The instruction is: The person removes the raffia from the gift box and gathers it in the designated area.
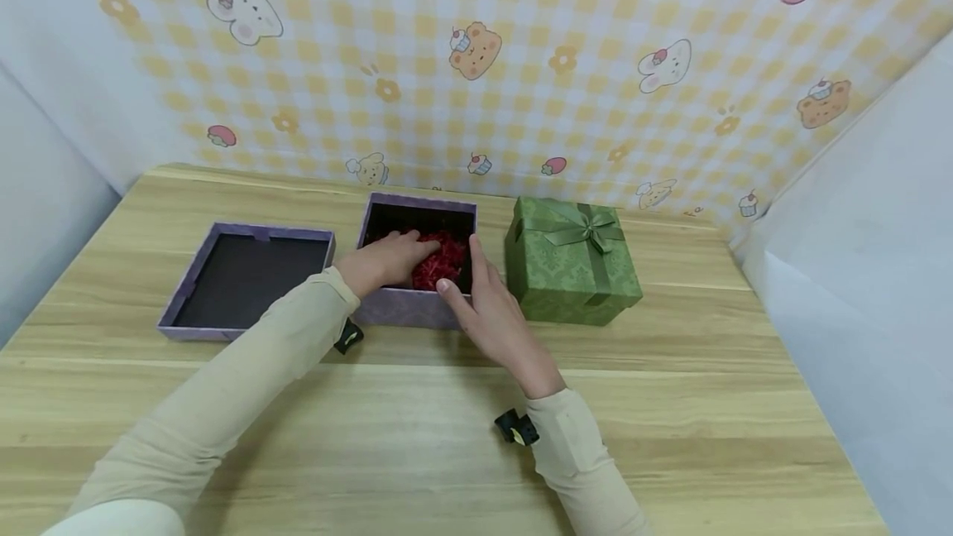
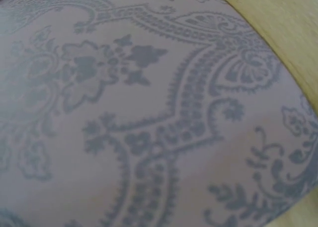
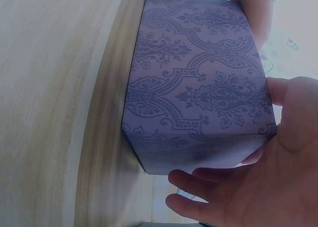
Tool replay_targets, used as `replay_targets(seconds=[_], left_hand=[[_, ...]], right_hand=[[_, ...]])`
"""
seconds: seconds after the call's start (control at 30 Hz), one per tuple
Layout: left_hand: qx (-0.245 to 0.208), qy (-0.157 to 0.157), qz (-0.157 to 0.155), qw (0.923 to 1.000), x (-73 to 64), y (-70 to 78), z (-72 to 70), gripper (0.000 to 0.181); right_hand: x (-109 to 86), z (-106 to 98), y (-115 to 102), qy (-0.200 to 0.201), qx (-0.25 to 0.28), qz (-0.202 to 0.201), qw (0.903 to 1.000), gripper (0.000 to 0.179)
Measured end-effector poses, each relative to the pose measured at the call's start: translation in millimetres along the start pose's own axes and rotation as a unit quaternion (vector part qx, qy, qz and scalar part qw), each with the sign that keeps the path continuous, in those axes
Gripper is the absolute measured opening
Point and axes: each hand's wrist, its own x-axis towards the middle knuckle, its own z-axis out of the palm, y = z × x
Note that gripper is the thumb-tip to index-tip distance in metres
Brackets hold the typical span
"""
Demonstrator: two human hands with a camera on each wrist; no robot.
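A purple patterned box point(image 1: 405, 308) stands without its lid at the middle back of the table, red shredded paper point(image 1: 441, 265) inside it. My left hand point(image 1: 389, 259) reaches over the box's left front, its fingers resting on the shreds; some fingertips are hidden. The left wrist view is filled by the box's patterned wall point(image 2: 149, 108). At the right front corner, my right hand point(image 1: 491, 317) lies with its thumb at the front rim and straight fingers along the right wall. In the right wrist view, the right hand point(image 3: 268, 182) has its fingers spread beside the box wall point(image 3: 198, 68).
Left of the box, a purple lid point(image 1: 256, 279) lies upside down, its black inside facing up. A green gift box point(image 1: 573, 263) with a ribbon bow stands just right of my right hand. Behind the wooden table point(image 1: 417, 437) hangs a yellow checked cloth point(image 1: 417, 48).
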Motion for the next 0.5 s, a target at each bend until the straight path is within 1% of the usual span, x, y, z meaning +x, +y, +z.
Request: replay_targets(seconds=[0.23, 0.3, 0.37, 0.5], left_hand=[[0.009, 0.011, 0.016, 0.9998, 1.1, -1.9, 1.2, 0.061], [0.013, 0.020, 0.021, 0.9995, 0.8, -2.0, 0.9, 0.059], [0.018, 0.044, 0.029, 0.9984, 0.8, -2.2, 0.5, 0.059], [0.028, 0.106, 0.037, 0.9933, 1.4, -2.5, -1.2, 0.062]], right_hand=[[0.3, -0.6, 0.2, 0.000, 0.000, -0.001, 1.0000, 0.081], [0.2, -0.7, 0.1, -0.001, 0.001, 0.000, 1.0000, 0.081], [0.1, -0.7, 0.1, -0.003, 0.002, 0.001, 1.0000, 0.081], [-0.3, -0.8, 0.1, -0.007, 0.002, 0.008, 0.9999, 0.082]])
